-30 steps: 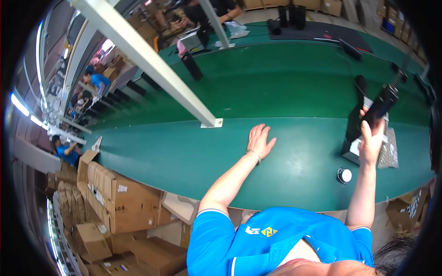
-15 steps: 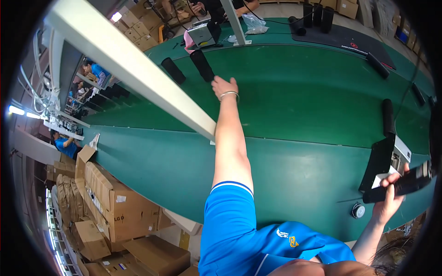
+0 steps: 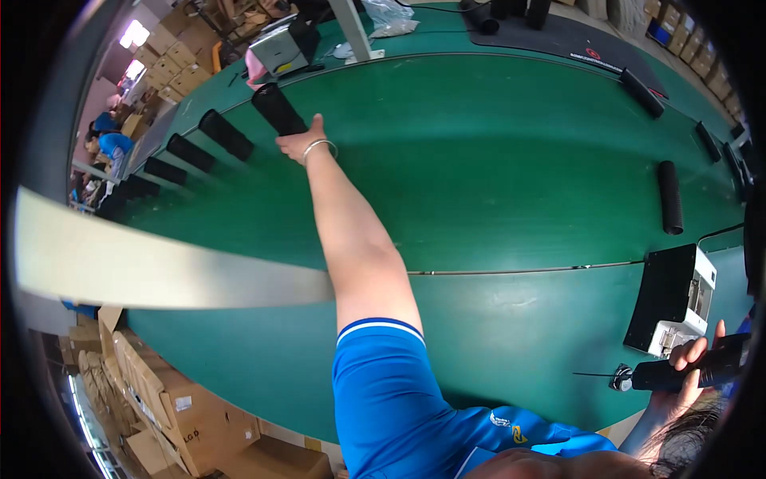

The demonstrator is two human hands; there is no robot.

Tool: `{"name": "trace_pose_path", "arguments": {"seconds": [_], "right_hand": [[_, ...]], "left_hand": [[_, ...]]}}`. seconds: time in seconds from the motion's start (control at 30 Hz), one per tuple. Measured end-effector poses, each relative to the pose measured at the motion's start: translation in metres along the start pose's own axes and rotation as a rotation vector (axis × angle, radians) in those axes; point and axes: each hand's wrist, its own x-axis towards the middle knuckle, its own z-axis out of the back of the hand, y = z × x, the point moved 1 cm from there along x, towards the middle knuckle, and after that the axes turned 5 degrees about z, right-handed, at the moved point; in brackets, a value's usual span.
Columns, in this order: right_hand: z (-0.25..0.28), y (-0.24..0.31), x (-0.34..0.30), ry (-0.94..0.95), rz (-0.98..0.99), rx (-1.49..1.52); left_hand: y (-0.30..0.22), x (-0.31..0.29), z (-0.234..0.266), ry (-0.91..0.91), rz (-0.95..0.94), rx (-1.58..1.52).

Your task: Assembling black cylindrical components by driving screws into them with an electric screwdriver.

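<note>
Standing black cylinder [image 3: 276, 108], straight-sided

Black cylinder [image 3: 278, 110] on green surface [image 3: 479, 168], black tool [image 3: 678, 374], thin shaft [image 3: 592, 374] leftward

A factory workshop is indicated by black cylinders [image 3: 226, 134] lined along a green counter [image 3: 511, 311], cartons [image 3: 179, 411] by its near edge and blue-shirted workers [image 3: 116, 147] near its left end.
</note>
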Motion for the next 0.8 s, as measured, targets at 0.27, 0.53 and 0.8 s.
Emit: {"name": "trace_pose_path", "arguments": {"seconds": [0.27, 0.53, 0.8], "right_hand": [[-0.019, -0.009, 0.007, -0.013, 0.067, -0.024], [-0.021, 0.001, -0.002, 0.01, 0.073, 0.051], [-0.003, 0.017, -0.011, 0.156, -0.018, 0.369]], "left_hand": [[0.019, 0.039, -0.005, 0.001, -0.132, -0.075], [0.013, -0.034, 0.01, 0.079, -0.234, -0.175], [0.02, -0.174, 0.052, 0.543, -0.382, -0.34]]}}
